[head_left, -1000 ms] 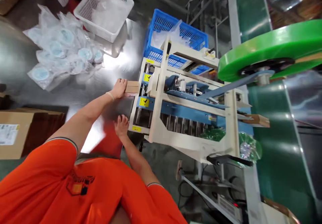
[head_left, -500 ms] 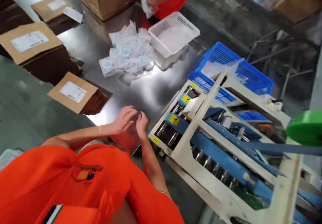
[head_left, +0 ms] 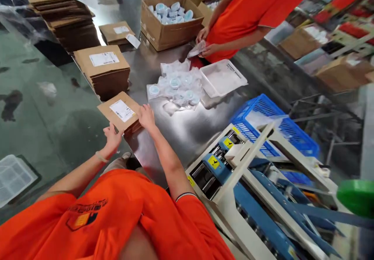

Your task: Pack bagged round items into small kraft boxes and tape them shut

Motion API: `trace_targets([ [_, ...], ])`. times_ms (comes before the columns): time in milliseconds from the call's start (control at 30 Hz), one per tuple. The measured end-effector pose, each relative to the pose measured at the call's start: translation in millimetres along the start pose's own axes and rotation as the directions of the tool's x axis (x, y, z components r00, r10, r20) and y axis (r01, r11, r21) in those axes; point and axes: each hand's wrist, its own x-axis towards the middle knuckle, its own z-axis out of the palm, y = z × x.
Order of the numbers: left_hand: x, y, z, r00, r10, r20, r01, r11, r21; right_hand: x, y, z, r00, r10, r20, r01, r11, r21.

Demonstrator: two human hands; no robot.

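A small stack of flat brown cardboard mailers, with a white label on top, lies at the near-left edge of the steel table. My left hand grips its lower-left edge. My right hand holds its right corner, so the stack sits between my hands. A taller pile of labelled mailers stands just beyond it. To the right of my right hand lies a heap of clear bags holding round pale-blue items.
A co-worker's hands hold a clear bag across the table, beside a cardboard box of round items. A white plastic basket sits on the table. A blue crate and a cream-and-blue machine stand at right.
The view has swung away from the machine toward the table. My hands, close together a moment ago, have moved apart and now hold the small mailer stack at the table's edge.
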Motion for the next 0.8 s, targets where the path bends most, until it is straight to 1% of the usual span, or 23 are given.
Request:
trace_targets([
  [33, -8.1, 2.6, 2.7, 0.999, 0.006, -0.043, -0.006, 1.0, -0.007, -9.6, 7.7, -6.5, 0.999, 0.017, -0.034, -0.015, 0.998, 0.068],
  [67, -16.8, 6.2, 6.1, 0.997, 0.04, -0.07, -0.041, 0.999, -0.016, -22.3, 19.0, -16.6, 0.996, 0.052, -0.071, -0.04, 0.987, 0.154],
  [100, -25.0, 11.2, 10.0, 0.992, 0.104, -0.067, -0.106, 0.994, -0.024, -38.3, 33.6, -30.0, 0.989, 0.101, -0.11, -0.071, 0.966, 0.25],
  [133, -32.1, 17.7, 14.4, 0.981, 0.191, -0.035, -0.192, 0.981, -0.032, -57.8, 50.7, -45.6, 0.976, 0.157, -0.154, -0.096, 0.935, 0.341],
  [167, -37.0, 26.0, 19.2, 0.96, 0.279, 0.002, -0.279, 0.96, -0.033, -80.5, 69.4, -62.2, 0.955, 0.212, -0.206, -0.112, 0.905, 0.411],
  [200, -39.3, 36.1, 24.5, 0.933, 0.359, 0.034, -0.359, 0.933, -0.026, -106.0, 88.4, -78.2, 0.928, 0.254, -0.272, -0.113, 0.889, 0.444],
  [233, -38.6, 47.8, 30.2, 0.898, 0.435, 0.062, -0.435, 0.9, -0.015, -133.2, 106.3, -91.9, 0.89, 0.285, -0.354, -0.117, 0.896, 0.429],
  [267, -34.8, 60.8, 36.7, 0.856, 0.509, 0.093, -0.51, 0.86, -0.008, -160.6, 121.9, -101.9, 0.854, 0.303, -0.423, -0.138, 0.916, 0.378],
  [300, -28.5, 74.3, 44.3, 0.805, 0.578, 0.137, -0.582, 0.813, -0.012, -186.6, 134.5, -107.5, 0.828, 0.308, -0.469, -0.167, 0.934, 0.317],
  [333, -20.2, 87.7, 53.0, 0.745, 0.636, 0.2, -0.644, 0.764, -0.033, -209.8, 143.9, -108.4, 0.817, 0.305, -0.49, -0.201, 0.946, 0.255],
  [367, -10.9, 99.9, 62.9, 0.679, 0.676, 0.286, -0.689, 0.722, -0.07, -229.1, 150.3, -105.1, 0.82, 0.304, -0.485, -0.23, 0.951, 0.206],
  [400, -1.4, 110.1, 73.9, 0.614, 0.686, 0.391, -0.707, 0.698, -0.114, -243.9, 154.3, -98.7, 0.831, 0.306, -0.466, -0.252, 0.952, 0.176],
  [433, 7.4, 117.5, 85.3, 0.553, 0.66, 0.508, -0.697, 0.701, -0.152, -254.3, 156.7, -90.8, 0.841, 0.31, -0.443, -0.264, 0.951, 0.164],
  [500, 21.0, 123.4, 107.6, 0.441, 0.533, 0.722, -0.611, 0.768, -0.194, -265.1, 158.7, -75.0, 0.859, 0.31, -0.407, -0.266, 0.95, 0.162],
  [533, 25.5, 122.6, 117.5, 0.393, 0.46, 0.796, -0.553, 0.81, -0.195, -267.5, 159.2, -68.9, 0.87, 0.299, -0.393, -0.257, 0.953, 0.158],
  [567, 28.4, 120.3, 126.1, 0.357, 0.393, 0.847, -0.495, 0.849, -0.186, -269.2, 159.4, -64.2, 0.882, 0.282, -0.377, -0.245, 0.959, 0.144],
  [600, 30.2, 117.8, 133.6, 0.343, 0.338, 0.876, -0.448, 0.879, -0.164, -271.0, 159.2, -60.6, 0.897, 0.261, -0.358, -0.233, 0.965, 0.119],
  [633, 31.0, 116.0, 140.2, 0.348, 0.297, 0.889, -0.42, 0.897, -0.135, -273.2, 158.4, -57.6, 0.912, 0.238, -0.335, -0.223, 0.971, 0.084],
  [733, 30.8, 120.5, 158.1, 0.415, 0.231, 0.88, -0.418, 0.907, -0.041, -281.6, 153.3, -48.7, 0.941, 0.198, -0.275, -0.217, 0.975, -0.042],
  [800, 31.3, 130.6, 169.1, 0.447, 0.24, 0.862, -0.43, 0.903, -0.029, -285.4, 151.7, -43.5, 0.937, 0.224, -0.267, -0.252, 0.965, -0.076],
])
